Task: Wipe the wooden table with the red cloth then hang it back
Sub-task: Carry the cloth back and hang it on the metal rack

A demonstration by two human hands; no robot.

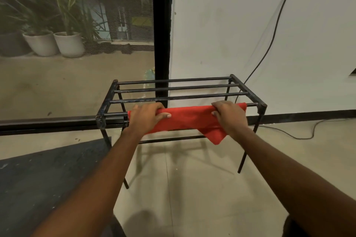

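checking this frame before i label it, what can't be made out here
- Wooden table: not in the head view at all.
- Red cloth: both ends hidden under the left hand and right hand; its far side is hidden behind the fold.
- Metal rack: the near bar is covered by the cloth.
- Whether wiping is already done: nothing shows it.

A plain, unpatterned red is shown by the cloth (189, 119). The metal rack (248, 90) is painted black, with dull worn patches seen at its left corner. The wall (231, 25) is coloured white, crossed by a black cable (277, 23) and edged by a black skirting (308, 115). The floor tiles (192, 179) are rendered in pale beige. Two whitish pots (69, 43) with green plants are seen behind dark mesh.
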